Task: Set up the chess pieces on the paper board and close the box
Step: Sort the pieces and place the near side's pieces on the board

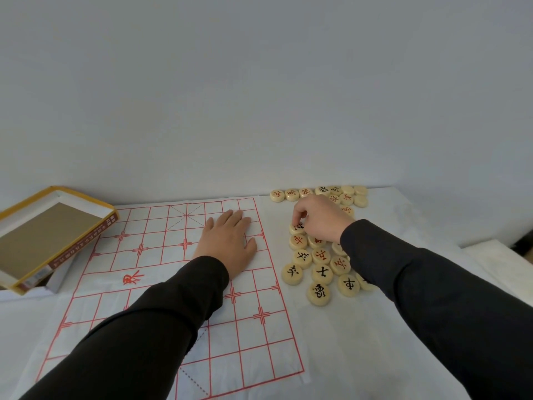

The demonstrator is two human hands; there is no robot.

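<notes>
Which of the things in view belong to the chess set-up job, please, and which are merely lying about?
Job: paper board; chess pieces; open box; left hand flat on the board; right hand pinching a piece.
Lying about: white table cover; white object at far right.

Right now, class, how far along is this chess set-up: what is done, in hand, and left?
Done: the paper board lies spread flat. In hand: the left hand presses the board; the right hand pinches one piece from the pile beside it. Left: no piece is on the board yet, and the box stands open.
</notes>
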